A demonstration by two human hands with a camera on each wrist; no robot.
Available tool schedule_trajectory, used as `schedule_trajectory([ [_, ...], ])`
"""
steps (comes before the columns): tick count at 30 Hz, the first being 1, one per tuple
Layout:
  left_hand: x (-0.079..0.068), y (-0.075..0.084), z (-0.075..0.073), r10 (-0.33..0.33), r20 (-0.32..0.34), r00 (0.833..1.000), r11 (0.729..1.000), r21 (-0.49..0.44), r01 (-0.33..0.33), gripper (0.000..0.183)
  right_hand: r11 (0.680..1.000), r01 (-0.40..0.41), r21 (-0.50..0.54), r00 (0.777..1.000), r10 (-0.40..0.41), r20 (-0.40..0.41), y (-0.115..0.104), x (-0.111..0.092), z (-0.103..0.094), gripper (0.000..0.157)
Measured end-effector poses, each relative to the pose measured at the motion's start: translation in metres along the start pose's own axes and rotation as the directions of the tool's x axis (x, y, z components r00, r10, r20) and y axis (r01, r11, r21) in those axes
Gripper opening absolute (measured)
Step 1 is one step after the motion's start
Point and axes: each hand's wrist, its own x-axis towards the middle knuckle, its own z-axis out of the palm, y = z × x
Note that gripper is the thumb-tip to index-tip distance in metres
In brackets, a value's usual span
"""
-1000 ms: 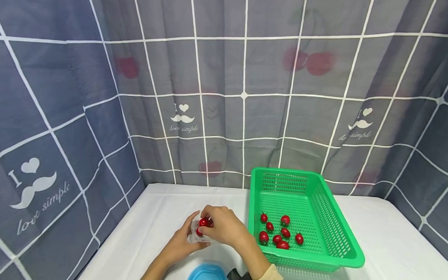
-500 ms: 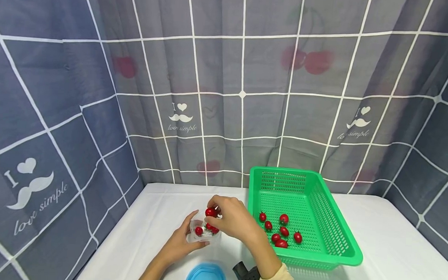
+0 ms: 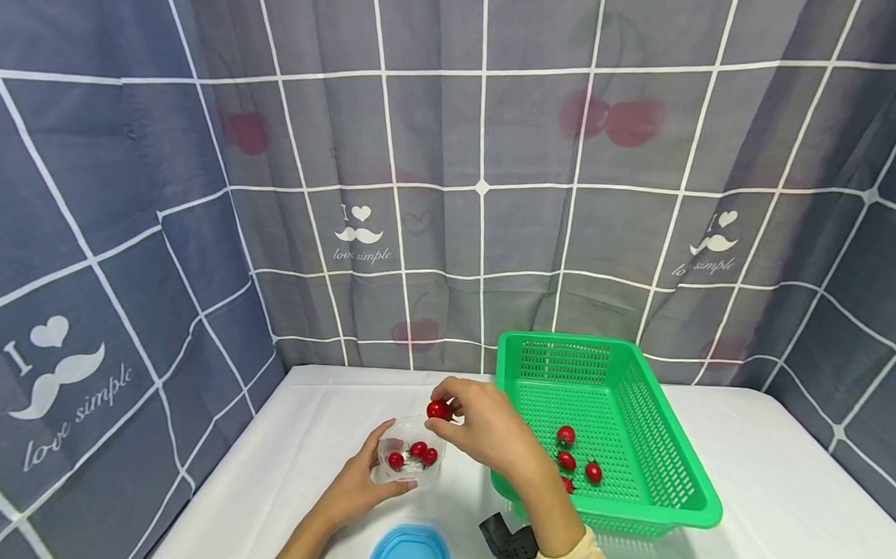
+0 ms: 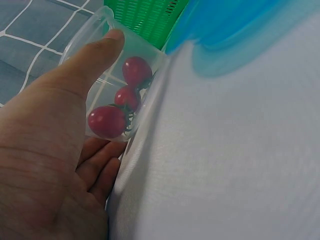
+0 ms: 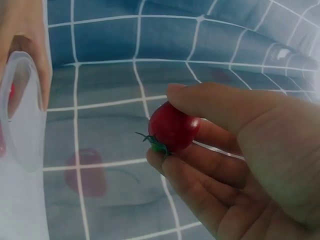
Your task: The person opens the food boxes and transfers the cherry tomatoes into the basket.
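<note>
My left hand point(image 3: 356, 482) grips a small clear plastic container point(image 3: 404, 430), fingers on one side and thumb on the other. Three cherry tomatoes point(image 4: 107, 122) lie inside it, seen through the wall in the left wrist view. At the container's right rim, my right hand point(image 3: 490, 427) pinches another cherry tomato point(image 5: 173, 127) between thumb and fingers. Its green stem end point(image 5: 158, 146) points away from the palm. Beyond the right forearm, several cherry tomatoes point(image 3: 593, 472) lie in a green plastic basket point(image 3: 682, 502), some hidden by the arm.
A round blue lid point(image 3: 409, 553) lies on the white-covered table point(image 3: 315, 390) at the near edge, below the container. A black angled piece point(image 3: 510, 542) sits at my right wrist. Grey checked curtain point(image 3: 435, 229) encloses the table's back and sides.
My right hand has come up out of the container and moved to the right with a cherry tomato pinched in it. The left hand keeps its grip on the container, nearly still.
</note>
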Motion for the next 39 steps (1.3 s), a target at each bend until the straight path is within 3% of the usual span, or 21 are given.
schedule_trajectory([
  [30, 0.000, 0.000, 0.001, -0.002, 0.000, 1.000, 1.000, -0.003, 0.002, 0.106, 0.985, -0.158, 0.070, 0.984, 0.163, -0.072, 0.013, -0.018, -0.043, 0.020],
  [39, 0.000, -0.001, 0.000, 0.013, 0.003, 1.000, 1.000, -0.004, -0.013, 0.106, 0.985, -0.158, 0.064, 0.982, 0.163, -0.090, 0.016, -0.023, -0.053, 0.021],
])
